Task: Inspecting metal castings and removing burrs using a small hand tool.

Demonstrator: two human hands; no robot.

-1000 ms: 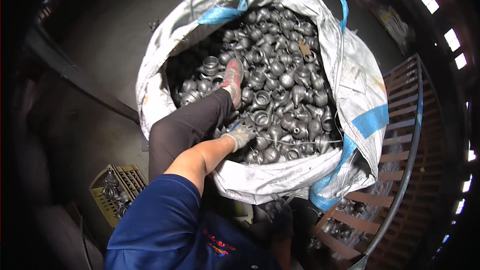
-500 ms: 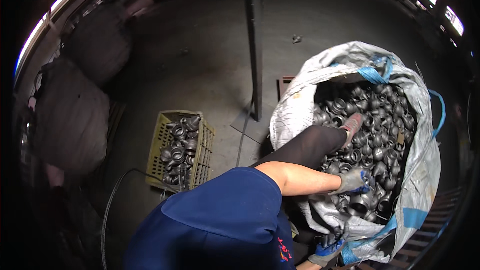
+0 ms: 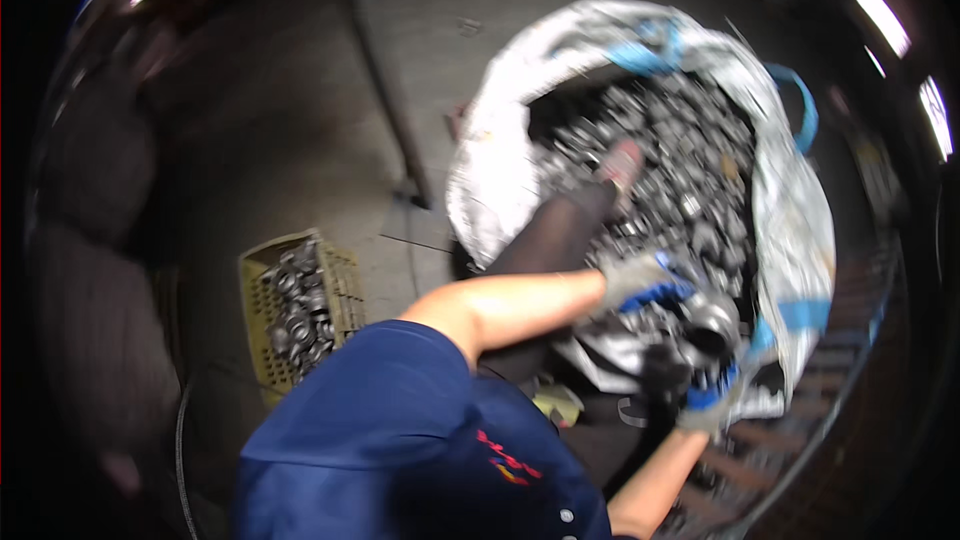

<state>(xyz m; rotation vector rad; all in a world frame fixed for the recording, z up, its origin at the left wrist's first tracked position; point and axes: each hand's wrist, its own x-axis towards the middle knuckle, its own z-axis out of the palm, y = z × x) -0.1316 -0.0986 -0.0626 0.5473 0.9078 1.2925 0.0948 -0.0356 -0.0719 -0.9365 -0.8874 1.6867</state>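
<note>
Motion smears this moment. My left hand, in a grey and blue work glove, is closed around dark metal pipe fittings over the near side of a big white woven sack. A larger round-mouthed pipe fitting sits between my two hands. Just below it, my right hand, gloved the same way, has its fingers curled against dark fittings; exactly how many pieces are held cannot be made out. Many grey metal fittings fill the sack. My leg reaches in, its reddish shoe resting on them.
Left of me a yellow plastic crate holds more fittings. A dark upright post stands beyond it. Slatted rusty grating lies right of the sack. Large dark sacks stand far left, and a cable runs along the floor.
The view has swung to the right. My right hand has come up from the sack's near edge toward my left hand, and fittings are now gathered between the two.
</note>
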